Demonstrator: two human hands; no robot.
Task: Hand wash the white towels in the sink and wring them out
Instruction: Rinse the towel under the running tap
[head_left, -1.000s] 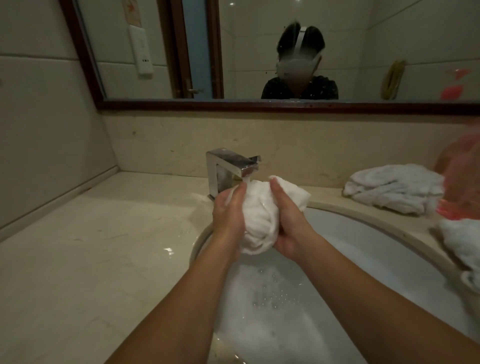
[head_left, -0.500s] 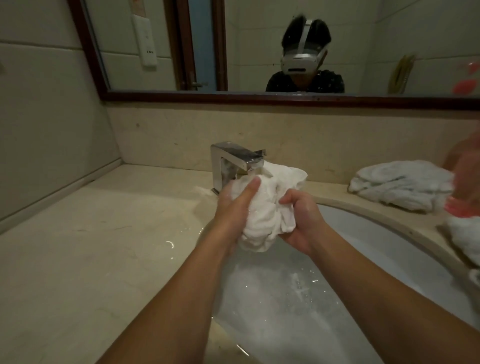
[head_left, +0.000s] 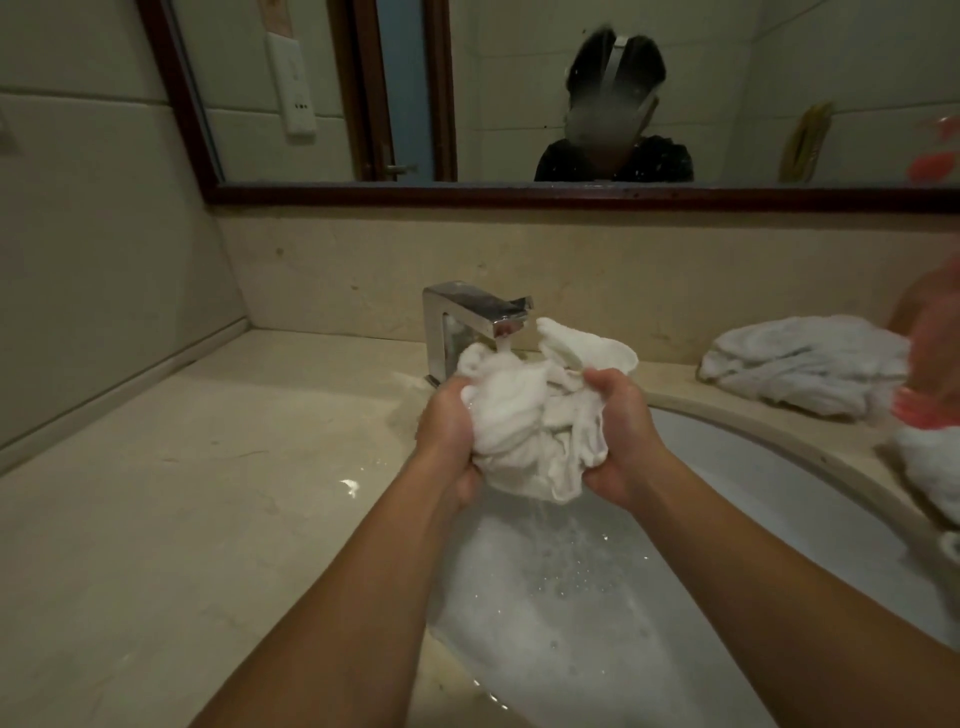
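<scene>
A: Where is the white towel (head_left: 524, 421)?
B: Above the sink (head_left: 753, 467), under the running tap (head_left: 470, 317). The left hand (head_left: 449, 431) and right hand (head_left: 621, 431) each clutch a side.
A: How does it lie?
B: Bunched, long axis left to right, one flap poking up toward the mirror (head_left: 519, 193). Half a second ago the hands sat closer, the wad tighter

A wet white towel (head_left: 540, 415), bunched into a crumpled wad, is gripped between the left hand (head_left: 447, 431) and the right hand (head_left: 618, 436) at the centre of the frame. It drips into the white sink (head_left: 727, 457) below, which holds foamy water. A second towel (head_left: 805, 364) lies heaped on the counter (head_left: 208, 493) at right. A third towel (head_left: 930, 467) lies at the right edge.
</scene>
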